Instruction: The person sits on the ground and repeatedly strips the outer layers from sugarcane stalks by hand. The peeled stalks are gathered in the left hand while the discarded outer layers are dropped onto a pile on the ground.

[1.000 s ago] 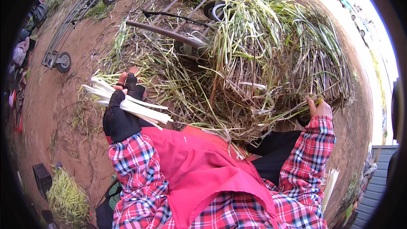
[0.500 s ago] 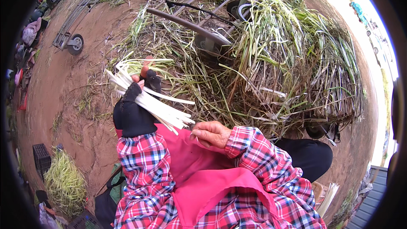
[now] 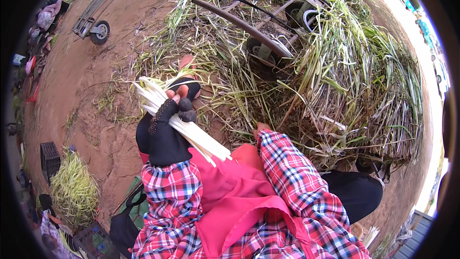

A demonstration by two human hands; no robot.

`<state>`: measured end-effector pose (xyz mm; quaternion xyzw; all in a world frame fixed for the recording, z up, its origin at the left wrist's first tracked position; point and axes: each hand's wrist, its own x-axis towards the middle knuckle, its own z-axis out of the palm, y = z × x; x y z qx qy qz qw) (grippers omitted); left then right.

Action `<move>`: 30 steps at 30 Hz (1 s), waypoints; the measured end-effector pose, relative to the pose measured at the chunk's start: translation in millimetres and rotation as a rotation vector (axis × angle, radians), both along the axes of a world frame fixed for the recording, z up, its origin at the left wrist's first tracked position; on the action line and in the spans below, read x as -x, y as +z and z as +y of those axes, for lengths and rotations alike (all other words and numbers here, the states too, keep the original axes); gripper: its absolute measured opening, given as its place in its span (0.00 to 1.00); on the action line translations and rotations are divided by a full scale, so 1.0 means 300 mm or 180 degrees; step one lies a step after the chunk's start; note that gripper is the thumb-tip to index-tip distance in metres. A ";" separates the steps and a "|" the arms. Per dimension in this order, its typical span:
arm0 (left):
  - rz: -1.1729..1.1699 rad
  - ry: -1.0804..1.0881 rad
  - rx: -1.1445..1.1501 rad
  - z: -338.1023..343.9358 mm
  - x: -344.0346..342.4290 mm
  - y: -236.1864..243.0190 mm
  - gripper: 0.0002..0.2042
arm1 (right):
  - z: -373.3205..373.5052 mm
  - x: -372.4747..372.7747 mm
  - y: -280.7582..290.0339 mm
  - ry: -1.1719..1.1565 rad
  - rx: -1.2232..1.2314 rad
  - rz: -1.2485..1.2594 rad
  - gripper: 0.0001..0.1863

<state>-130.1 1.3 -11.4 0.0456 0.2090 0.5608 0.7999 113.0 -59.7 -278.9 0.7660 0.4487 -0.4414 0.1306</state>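
Well, from where I stand, the person has a pink-red apron (image 3: 225, 182) spread over the lap, and everything can be placed around that. The left hand (image 3: 165, 117), in a black glove with some bare fingertips showing, is raised at the apron's far left corner. Its fingers are curled closed around a bundle of white stalks (image 3: 203, 141), which slants through the grip. The cut-looking, thicker ends of the bundle hang over the apron's far edge, while the other ends poke out to the left of the hand, beyond the apron.

The right hand (image 3: 260, 127) is just past the apron's far right corner, by the loose leaves. Mostly the plaid sleeve (image 3: 292, 172) hides it, so I cannot tell how far its fingers are open or whether they hold anything.

Beyond the apron to the right stands a big heap of green and dry stalks (image 3: 345, 76), leafy tops drooping. Straight beyond the apron, a metal cart (image 3: 242, 26) with a brown bar sits among scattered leaves, and well off to the far left I see another cart (image 3: 99, 32). Left of the apron, a pile of yellow-green leaves (image 3: 74, 187) lies near a black crate (image 3: 49, 159). Closer, just beside the apron's left side, is a green bag (image 3: 140, 206) with a black strap.
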 end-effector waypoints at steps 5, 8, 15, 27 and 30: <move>0.0433 0.0166 0.0012 0.001 -0.006 -0.003 0.07 | -0.120 -0.025 0.035 0.0535 -0.0333 0.0607 0.21; 0.0641 0.0239 0.0142 0.000 -0.019 0.008 0.06 | -0.067 -0.045 0.288 -0.0117 -0.1784 0.1079 0.14; 0.1352 0.0166 -0.0079 -0.021 -0.080 0.036 0.07 | -0.024 -0.047 0.800 -0.2124 -0.2662 0.2964 0.08; 0.2149 -0.0261 -0.0657 -0.052 -0.172 -0.019 0.10 | -0.148 0.065 0.836 -0.0539 -0.3433 0.1415 0.09; 0.1730 0.0072 -0.0453 -0.052 -0.170 -0.024 0.10 | -0.157 0.069 0.847 -0.0397 -0.3553 0.1075 0.10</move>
